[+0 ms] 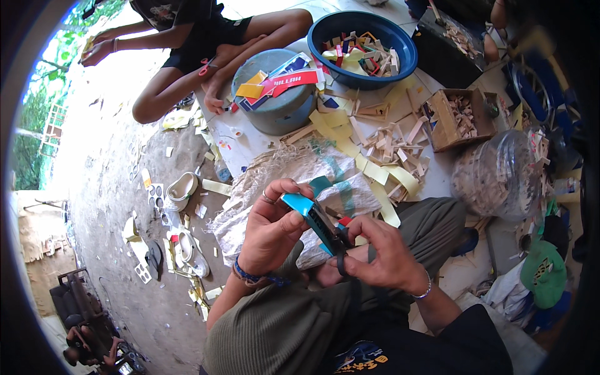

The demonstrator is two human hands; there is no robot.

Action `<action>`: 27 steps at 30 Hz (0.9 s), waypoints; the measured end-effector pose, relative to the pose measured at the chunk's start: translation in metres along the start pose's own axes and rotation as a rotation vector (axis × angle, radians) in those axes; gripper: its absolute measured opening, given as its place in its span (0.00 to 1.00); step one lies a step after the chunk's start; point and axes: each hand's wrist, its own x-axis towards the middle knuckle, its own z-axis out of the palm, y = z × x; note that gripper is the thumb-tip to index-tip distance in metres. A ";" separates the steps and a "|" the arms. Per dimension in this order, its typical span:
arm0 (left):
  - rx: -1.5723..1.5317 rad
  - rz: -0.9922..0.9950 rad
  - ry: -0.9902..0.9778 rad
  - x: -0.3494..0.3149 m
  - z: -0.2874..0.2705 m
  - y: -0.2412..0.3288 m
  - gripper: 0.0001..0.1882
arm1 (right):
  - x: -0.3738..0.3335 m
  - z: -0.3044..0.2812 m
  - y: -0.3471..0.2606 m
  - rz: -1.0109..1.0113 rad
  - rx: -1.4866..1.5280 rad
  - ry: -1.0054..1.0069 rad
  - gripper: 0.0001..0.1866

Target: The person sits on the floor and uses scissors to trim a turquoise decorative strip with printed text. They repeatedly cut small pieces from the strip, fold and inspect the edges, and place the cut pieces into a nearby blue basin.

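Note:
My left hand [272,228] pinches a glossy teal-blue strip [301,204] between thumb and fingers, above my lap. The strip has a dark side and reaches toward my right hand [381,253]. That hand is closed on a pair of scissors with black handles [341,261], its thumb at one loop. The scissors meet the strip's lower end; fingers hide most of the blades. A small red bit shows beside my right fingers. Below both hands lies a white woven sack [265,169].
Wood pieces and pale yellow strips [337,134] litter the floor ahead. Beyond stand an upturned grey tub [275,119] bearing coloured strips and a blue basin [315,59] of pieces. A cardboard box [447,134] is at right. Another person sits far left, with red-handled scissors [205,67] near the leg.

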 end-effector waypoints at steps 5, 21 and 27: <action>-0.029 -0.049 -0.022 -0.001 0.002 0.001 0.26 | -0.001 -0.003 0.004 -0.111 -0.122 0.059 0.21; 0.089 -0.098 -0.067 0.001 -0.002 0.000 0.31 | -0.008 -0.020 -0.016 -0.162 -0.317 0.044 0.20; 0.010 -0.089 -0.179 0.003 -0.002 -0.001 0.27 | -0.009 -0.022 -0.018 -0.201 -0.388 0.089 0.20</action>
